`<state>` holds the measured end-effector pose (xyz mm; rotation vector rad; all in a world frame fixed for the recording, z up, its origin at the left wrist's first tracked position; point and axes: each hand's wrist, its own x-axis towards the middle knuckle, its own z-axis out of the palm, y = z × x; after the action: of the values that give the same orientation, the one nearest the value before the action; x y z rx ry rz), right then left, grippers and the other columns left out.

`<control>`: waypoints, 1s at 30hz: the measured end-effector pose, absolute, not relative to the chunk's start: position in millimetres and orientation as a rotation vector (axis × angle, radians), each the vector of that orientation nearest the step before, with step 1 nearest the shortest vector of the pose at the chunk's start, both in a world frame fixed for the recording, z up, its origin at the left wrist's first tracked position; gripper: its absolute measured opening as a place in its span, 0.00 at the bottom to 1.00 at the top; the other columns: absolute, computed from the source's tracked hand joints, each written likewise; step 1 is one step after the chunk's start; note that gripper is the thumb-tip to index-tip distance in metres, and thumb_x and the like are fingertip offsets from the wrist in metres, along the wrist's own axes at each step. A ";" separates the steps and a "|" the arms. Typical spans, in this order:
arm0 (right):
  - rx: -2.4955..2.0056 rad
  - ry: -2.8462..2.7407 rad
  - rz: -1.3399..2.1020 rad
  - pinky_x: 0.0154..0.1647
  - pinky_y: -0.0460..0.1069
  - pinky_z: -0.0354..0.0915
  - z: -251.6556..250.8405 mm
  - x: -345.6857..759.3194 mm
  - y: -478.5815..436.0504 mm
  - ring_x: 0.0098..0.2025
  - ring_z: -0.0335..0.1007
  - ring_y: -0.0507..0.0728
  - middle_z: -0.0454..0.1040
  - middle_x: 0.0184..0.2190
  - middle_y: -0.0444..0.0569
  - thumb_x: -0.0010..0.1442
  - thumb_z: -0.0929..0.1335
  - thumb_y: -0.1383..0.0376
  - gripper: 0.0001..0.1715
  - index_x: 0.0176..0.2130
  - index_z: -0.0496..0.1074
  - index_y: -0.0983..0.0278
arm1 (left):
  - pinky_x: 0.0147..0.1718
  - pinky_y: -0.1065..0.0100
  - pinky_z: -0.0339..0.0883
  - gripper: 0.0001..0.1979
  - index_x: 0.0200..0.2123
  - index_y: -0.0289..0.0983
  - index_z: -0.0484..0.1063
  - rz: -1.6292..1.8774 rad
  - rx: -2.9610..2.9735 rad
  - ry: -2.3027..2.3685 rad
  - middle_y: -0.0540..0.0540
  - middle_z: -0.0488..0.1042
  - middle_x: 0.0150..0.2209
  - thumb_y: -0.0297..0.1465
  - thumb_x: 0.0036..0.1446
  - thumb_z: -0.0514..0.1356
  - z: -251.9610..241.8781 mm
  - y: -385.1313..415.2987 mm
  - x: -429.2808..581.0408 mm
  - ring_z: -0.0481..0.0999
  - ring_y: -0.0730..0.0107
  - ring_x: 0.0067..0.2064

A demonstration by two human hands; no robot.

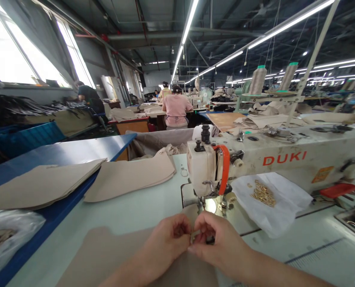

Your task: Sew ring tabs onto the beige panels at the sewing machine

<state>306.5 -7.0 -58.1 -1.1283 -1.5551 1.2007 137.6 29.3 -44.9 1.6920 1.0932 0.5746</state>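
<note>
My left hand (pixel 177 237) and my right hand (pixel 214 243) meet just in front of the sewing machine's needle area, thumbs and fingertips pinched together. A tiny yellowish piece shows between the fingertips, too small and covered to name. Beneath both hands lies a beige fabric panel (pixel 114 251), its narrow end reaching toward the presser foot. The white sewing machine (pixel 201 167) stands directly beyond, its needle plate lit. To the right, a white sheet (pixel 285 203) holds a heap of small gold-coloured metal pieces (pixel 263 193).
Stacked beige panels lie on the machine table (pixel 159 201) and on the blue side table (pixel 111 145). A clear plastic bag (pixel 12 235) sits at lower left. Thread cones (pixel 257 79) stand behind the machine. A person in pink (pixel 177 105) sits farther ahead.
</note>
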 end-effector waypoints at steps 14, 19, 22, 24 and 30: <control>-1.028 -1.242 1.265 0.29 0.45 0.64 -61.7 307.1 7.7 0.29 0.69 0.53 0.74 0.27 0.43 0.42 0.67 0.72 0.04 0.20 0.69 0.63 | 0.28 0.71 0.64 0.05 0.23 0.37 0.66 0.901 1.566 1.039 0.51 0.71 0.23 0.28 0.46 0.61 -62.3 29.8 141.3 0.69 0.71 0.27; -0.992 -1.173 1.232 0.30 0.46 0.66 -66.3 303.0 8.1 0.29 0.71 0.54 0.73 0.26 0.44 0.41 0.66 0.72 0.05 0.21 0.68 0.62 | 0.30 0.69 0.66 0.07 0.23 0.37 0.66 0.936 1.430 1.018 0.52 0.70 0.22 0.29 0.43 0.64 -61.0 28.9 145.0 0.70 0.70 0.27; -0.991 -1.145 1.226 0.30 0.47 0.67 -68.8 300.5 8.4 0.28 0.71 0.54 0.73 0.26 0.44 0.41 0.66 0.72 0.05 0.20 0.68 0.62 | 0.31 0.69 0.67 0.07 0.26 0.37 0.67 0.923 1.421 0.987 0.51 0.71 0.25 0.28 0.42 0.64 -60.3 29.5 146.2 0.72 0.69 0.29; -0.989 -1.140 1.230 0.30 0.47 0.67 -69.4 299.3 8.5 0.28 0.70 0.53 0.73 0.25 0.43 0.40 0.66 0.73 0.05 0.20 0.67 0.62 | 0.29 0.71 0.67 0.06 0.26 0.37 0.67 0.916 1.484 0.993 0.51 0.71 0.25 0.28 0.44 0.63 -59.9 29.4 145.9 0.72 0.70 0.29; -0.978 -1.164 1.278 0.27 0.44 0.64 -67.6 302.9 8.8 0.26 0.70 0.52 0.74 0.22 0.42 0.42 0.69 0.72 0.05 0.22 0.68 0.63 | 0.32 0.73 0.67 0.04 0.28 0.39 0.67 0.920 1.853 1.087 0.53 0.72 0.26 0.25 0.50 0.56 -48.1 20.9 144.5 0.74 0.71 0.30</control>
<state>302.9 8.8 -67.6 -0.9782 -1.1635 1.2783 144.5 20.9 -48.1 1.8526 1.0870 0.9204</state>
